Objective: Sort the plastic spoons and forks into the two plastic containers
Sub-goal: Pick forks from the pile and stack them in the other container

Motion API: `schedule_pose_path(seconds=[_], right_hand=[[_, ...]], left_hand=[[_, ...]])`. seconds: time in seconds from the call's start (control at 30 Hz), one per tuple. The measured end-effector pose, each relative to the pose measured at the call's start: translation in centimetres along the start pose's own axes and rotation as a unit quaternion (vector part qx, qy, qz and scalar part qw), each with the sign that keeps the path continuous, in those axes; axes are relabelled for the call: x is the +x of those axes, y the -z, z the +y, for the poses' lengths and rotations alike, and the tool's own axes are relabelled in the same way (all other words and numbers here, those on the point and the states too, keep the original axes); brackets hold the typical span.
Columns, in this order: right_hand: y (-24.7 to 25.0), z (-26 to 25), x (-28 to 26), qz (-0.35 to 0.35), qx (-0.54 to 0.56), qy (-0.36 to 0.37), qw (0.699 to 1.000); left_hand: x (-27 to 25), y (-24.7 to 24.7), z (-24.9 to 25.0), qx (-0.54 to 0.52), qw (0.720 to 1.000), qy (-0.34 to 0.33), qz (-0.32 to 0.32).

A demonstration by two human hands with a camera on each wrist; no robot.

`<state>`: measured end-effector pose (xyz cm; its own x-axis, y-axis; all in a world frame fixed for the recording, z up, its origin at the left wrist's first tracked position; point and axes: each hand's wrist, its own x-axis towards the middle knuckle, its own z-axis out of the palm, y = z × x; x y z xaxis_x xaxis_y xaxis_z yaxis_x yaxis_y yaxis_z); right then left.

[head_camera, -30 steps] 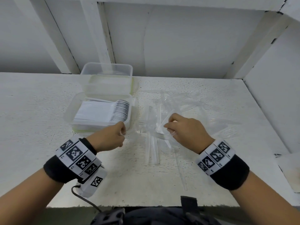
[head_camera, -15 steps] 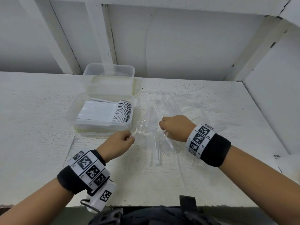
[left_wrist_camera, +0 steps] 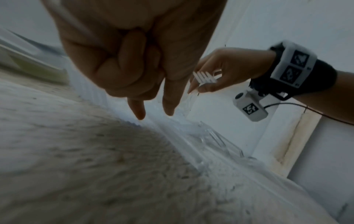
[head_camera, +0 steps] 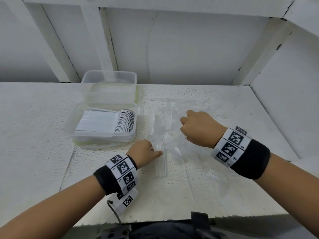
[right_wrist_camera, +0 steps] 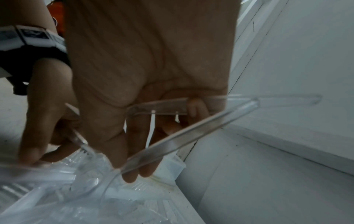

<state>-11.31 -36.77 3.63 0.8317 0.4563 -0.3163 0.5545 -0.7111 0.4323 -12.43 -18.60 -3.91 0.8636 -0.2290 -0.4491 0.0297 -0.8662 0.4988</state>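
Observation:
Two clear plastic containers stand at the back left. The far one (head_camera: 108, 87) looks empty. The near one (head_camera: 133, 135) holds a stacked row of white spoons (head_camera: 120, 123). To their right lies a pile of clear plastic cutlery (head_camera: 164, 128). My left hand (head_camera: 156, 150) is at the pile's near-left corner and pinches a clear fork (right_wrist_camera: 80, 141), thumb and forefinger pointing down (left_wrist_camera: 154, 115). Over the pile's right side, my right hand (head_camera: 185, 130) is curled round a few forks: a white fork (left_wrist_camera: 204, 78) shows its tines, and a clear handle (right_wrist_camera: 168, 106) lies across the fingers.
Loose clear handles (head_camera: 162, 166) and a single clear piece (head_camera: 190, 180) lie toward the front edge of the white table (head_camera: 172, 219). A white wall (head_camera: 284, 109) rises close on the right, and slanted white beams (head_camera: 96, 40) stand behind the containers.
My left hand has moved right from beside the spoon container to the pile's edge. The right hand has turned and lifted a little over the pile, still holding forks.

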Motion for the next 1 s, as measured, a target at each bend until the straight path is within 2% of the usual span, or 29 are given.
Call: schedule_pose_path(seconds=[0.13, 0.23, 0.33, 0.57, 0.7, 0.8, 1.0], right_hand=[[-0.3, 1.2, -0.9, 0.007, 0.034, -0.030, 0.999], [-1.2, 2.5, -1.7, 0.008, 0.114, -0.056, 0.992], [-2.0, 3.2, -2.2, -0.023, 0.250, -0.104, 0.962], [-2.5, 2.3, -1.5, 0.033, 0.394, -0.135, 0.909], [-1.6, 1.1, -0.6, 0.014, 0.427, -0.126, 0.895], [-1.0, -0.7, 0.0, -0.012, 0.458, -0.100, 0.883], [-2.5, -5.0, 2.5, -0.036, 0.442, -0.126, 0.887]], left_hand=[[0.4, -0.2, 0.1, 0.014, 0.999, -0.001, -0.038], [0.0, 0.6, 0.3, -0.034, 0.998, -0.008, -0.052], [-0.9, 1.7, 0.1, -0.134, 0.990, -0.002, -0.048], [-3.2, 4.4, -0.9, -0.210, 0.975, 0.020, -0.070], [-4.2, 5.9, -2.4, -0.241, 0.966, 0.036, -0.083], [-4.8, 6.1, -3.8, -0.234, 0.969, 0.049, -0.064], [-5.6, 4.4, -5.1, -0.222, 0.972, 0.068, -0.038]])
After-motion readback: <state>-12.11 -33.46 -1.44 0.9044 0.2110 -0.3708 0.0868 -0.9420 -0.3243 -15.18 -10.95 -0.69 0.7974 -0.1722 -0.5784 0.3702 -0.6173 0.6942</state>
